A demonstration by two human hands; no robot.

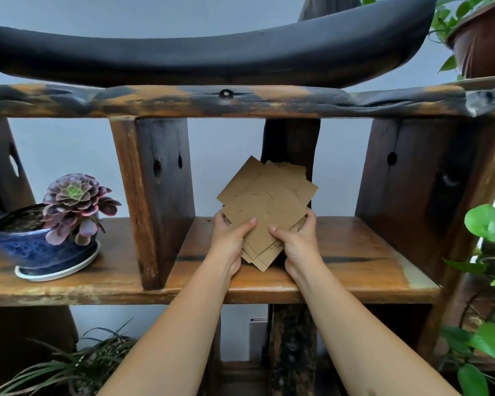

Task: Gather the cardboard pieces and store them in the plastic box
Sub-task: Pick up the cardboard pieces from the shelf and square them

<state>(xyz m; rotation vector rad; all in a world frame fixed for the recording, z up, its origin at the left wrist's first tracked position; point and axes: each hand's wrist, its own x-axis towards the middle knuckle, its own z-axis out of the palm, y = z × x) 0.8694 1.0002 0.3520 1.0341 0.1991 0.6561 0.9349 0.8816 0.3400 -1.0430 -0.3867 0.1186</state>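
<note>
A loose stack of brown cardboard pieces (266,201) stands tilted upright over the wooden shelf (355,252), in its middle compartment. My left hand (230,241) grips the stack's lower left edge, thumb across the front. My right hand (299,241) grips the lower right edge the same way. The pieces fan out unevenly at the top and bottom corners. No plastic box shows anywhere in the view.
A succulent in a blue pot (40,241) on a white saucer sits on the shelf to the left, behind a thick wooden upright (155,195). Another upright (412,190) closes the compartment on the right. Leafy plants (486,281) crowd the right edge; a grassy plant (77,364) sits below left.
</note>
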